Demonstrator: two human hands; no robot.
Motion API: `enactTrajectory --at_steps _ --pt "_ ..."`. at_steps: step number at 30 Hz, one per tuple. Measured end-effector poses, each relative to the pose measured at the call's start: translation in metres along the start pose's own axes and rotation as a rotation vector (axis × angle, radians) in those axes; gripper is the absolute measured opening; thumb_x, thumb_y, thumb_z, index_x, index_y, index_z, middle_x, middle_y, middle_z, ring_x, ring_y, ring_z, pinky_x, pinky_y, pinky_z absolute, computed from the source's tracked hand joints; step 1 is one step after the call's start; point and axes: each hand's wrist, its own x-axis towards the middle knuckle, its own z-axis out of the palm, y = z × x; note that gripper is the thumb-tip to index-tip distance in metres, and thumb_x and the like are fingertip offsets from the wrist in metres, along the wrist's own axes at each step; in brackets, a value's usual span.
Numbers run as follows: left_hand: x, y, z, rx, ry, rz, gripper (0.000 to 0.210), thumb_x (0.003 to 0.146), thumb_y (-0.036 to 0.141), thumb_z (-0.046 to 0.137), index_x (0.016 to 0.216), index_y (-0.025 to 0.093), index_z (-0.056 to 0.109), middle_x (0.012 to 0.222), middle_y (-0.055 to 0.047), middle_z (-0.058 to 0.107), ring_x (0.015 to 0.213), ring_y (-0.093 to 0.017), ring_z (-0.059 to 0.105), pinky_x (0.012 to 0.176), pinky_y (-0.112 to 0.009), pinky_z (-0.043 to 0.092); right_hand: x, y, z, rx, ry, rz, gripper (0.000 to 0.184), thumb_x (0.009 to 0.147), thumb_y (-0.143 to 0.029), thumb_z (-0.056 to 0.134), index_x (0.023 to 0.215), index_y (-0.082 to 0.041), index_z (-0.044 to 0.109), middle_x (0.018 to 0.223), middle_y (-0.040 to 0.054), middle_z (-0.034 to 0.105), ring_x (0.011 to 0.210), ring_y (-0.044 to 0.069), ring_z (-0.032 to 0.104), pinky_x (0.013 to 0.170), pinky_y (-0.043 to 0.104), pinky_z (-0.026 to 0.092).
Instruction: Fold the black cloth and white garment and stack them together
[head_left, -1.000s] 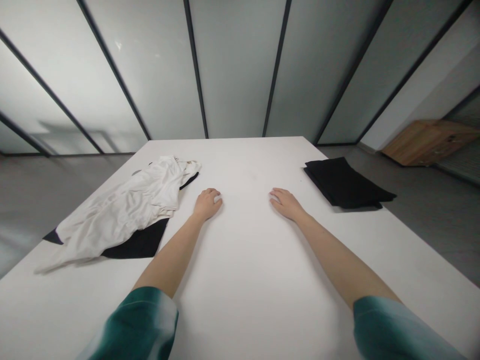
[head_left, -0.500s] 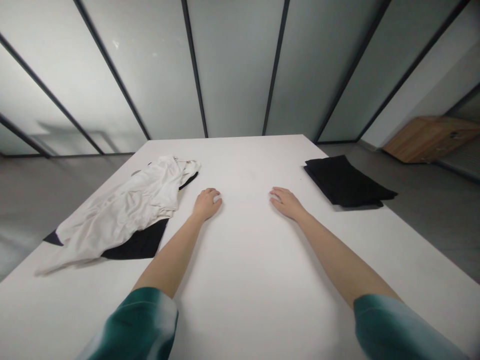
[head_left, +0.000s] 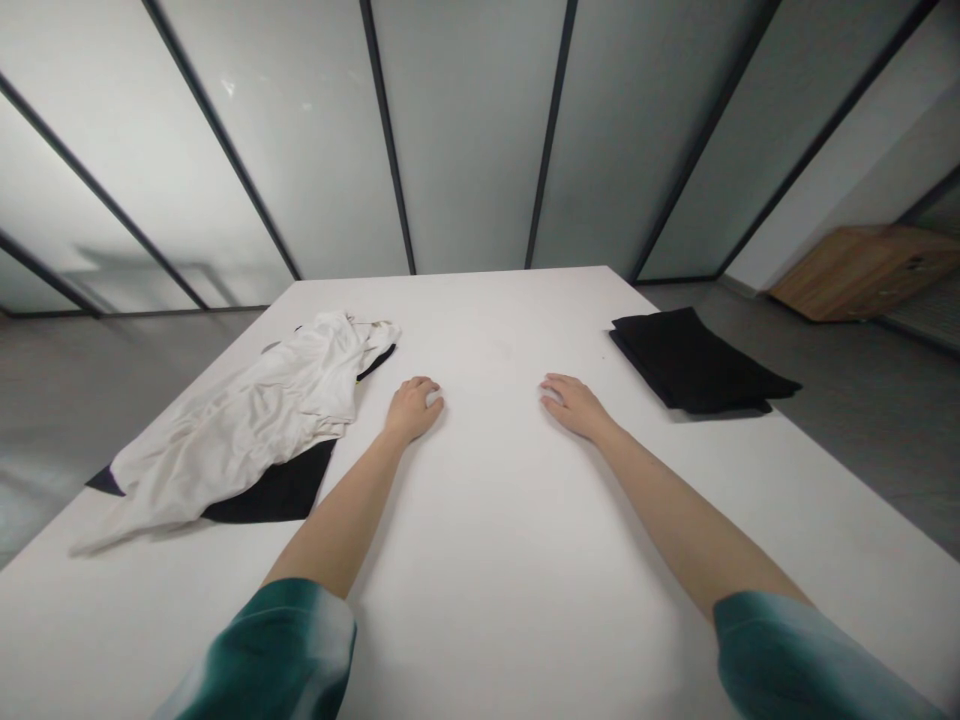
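Both my hands rest palm down on a white table, a forearm's width or more apart, holding nothing. My left hand has its fingers slightly curled and its thumb apart from them. Just left of it lies a crumpled white garment, spread loosely over black cloth that shows at its edges. My right hand lies with thumb and fingers apart, pointing inward. Further right, a flat stack of folded black cloth sits near the table's right edge; its exact kind I cannot tell.
Frosted glass panels with dark frames stand behind the table's far edge. A wooden cabinet is on the grey floor at the far right. The table's right side edge runs close to the black stack.
My hands and the cloths stay in place on the table. Only the camera view has shifted very slightly.
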Motion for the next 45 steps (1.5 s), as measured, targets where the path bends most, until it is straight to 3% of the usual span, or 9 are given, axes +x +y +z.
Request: enactTrajectory --at_steps 13,18,21,25,31,34,37,41,45 --pt "-0.001 -0.001 0.0 -0.014 -0.008 0.005 0.031 0.084 0.029 0.055 0.111 0.02 0.068 0.122 -0.013 0.065 0.114 -0.03 0.059 0.104 -0.045 0.044 0.001 0.0 0.001 0.003 0.004 -0.007 0.033 0.089 -0.032 0.054 0.117 -0.02 0.07 0.135 0.0121 0.063 0.126 0.029 0.057 0.11 0.048 0.041" --pt "-0.001 0.002 -0.003 -0.011 0.19 -0.123 0.038 0.082 0.026 0.06 0.119 0.019 0.062 0.137 -0.017 0.055 0.13 -0.033 0.048 0.112 -0.05 0.037 0.002 0.0 0.001 0.001 0.016 0.0 0.032 0.09 -0.031 0.054 0.115 -0.02 0.071 0.134 0.0117 0.064 0.125 0.029 0.057 0.109 0.046 0.042" --pt "0.001 0.001 -0.017 0.07 0.291 -0.248 0.04 0.083 0.027 0.059 0.122 0.019 0.059 0.141 -0.018 0.052 0.136 -0.037 0.041 0.116 -0.059 0.025 0.002 -0.002 0.001 0.01 0.022 0.01 0.032 0.089 -0.029 0.054 0.114 -0.02 0.071 0.134 0.012 0.064 0.124 0.029 0.058 0.109 0.047 0.042" --pt "0.009 -0.015 -0.051 0.163 0.301 -0.323 0.045 0.082 0.026 0.058 0.127 0.02 0.057 0.141 -0.019 0.053 0.139 -0.039 0.038 0.117 -0.064 0.016 0.003 -0.004 -0.001 0.022 0.023 0.03 0.031 0.09 -0.028 0.052 0.113 -0.02 0.072 0.133 0.0116 0.065 0.124 0.029 0.058 0.109 0.046 0.042" --pt "0.02 -0.065 -0.096 0.311 0.124 -0.507 0.042 0.069 0.026 0.07 0.109 0.013 0.065 0.13 -0.025 0.06 0.129 -0.044 0.048 0.11 -0.059 0.029 0.004 -0.008 -0.003 0.014 0.014 0.043 0.031 0.09 -0.027 0.052 0.112 -0.019 0.072 0.133 0.0118 0.065 0.124 0.029 0.058 0.107 0.044 0.044" --pt "0.022 -0.084 -0.111 0.117 0.081 -0.616 0.018 0.068 0.025 0.069 0.083 0.017 0.064 0.095 -0.016 0.071 0.107 -0.038 0.063 0.094 -0.048 0.045 0.004 -0.01 -0.004 0.005 0.013 0.044 0.031 0.09 -0.027 0.052 0.113 -0.018 0.071 0.133 0.0119 0.064 0.124 0.028 0.058 0.106 0.043 0.044" --pt "0.025 -0.09 -0.121 -0.343 0.264 -0.75 0.013 0.069 0.026 0.067 0.071 0.02 0.056 0.06 -0.001 0.057 0.072 -0.025 0.064 0.069 -0.034 0.048 0.004 -0.012 -0.003 0.003 0.015 0.045 0.033 0.091 -0.026 0.051 0.115 -0.016 0.071 0.133 0.0133 0.064 0.124 0.028 0.058 0.106 0.042 0.043" --pt "0.033 -0.079 -0.122 -0.747 0.476 -0.781 0.012 0.073 0.023 0.061 0.076 0.021 0.049 0.054 0.007 0.046 0.054 -0.014 0.052 0.055 -0.024 0.044 0.004 -0.013 -0.003 0.013 0.018 0.051 0.033 0.09 -0.025 0.052 0.115 -0.015 0.071 0.133 0.0152 0.063 0.124 0.029 0.057 0.107 0.042 0.042" --pt "0.043 -0.063 -0.116 -0.991 0.51 -0.733 0.017 0.069 0.019 0.063 0.079 0.021 0.049 0.059 0.006 0.052 0.056 -0.014 0.056 0.056 -0.024 0.047 0.004 -0.014 -0.003 0.016 0.014 0.058 0.032 0.09 -0.025 0.052 0.114 -0.016 0.072 0.133 0.015 0.064 0.123 0.029 0.057 0.106 0.043 0.042"
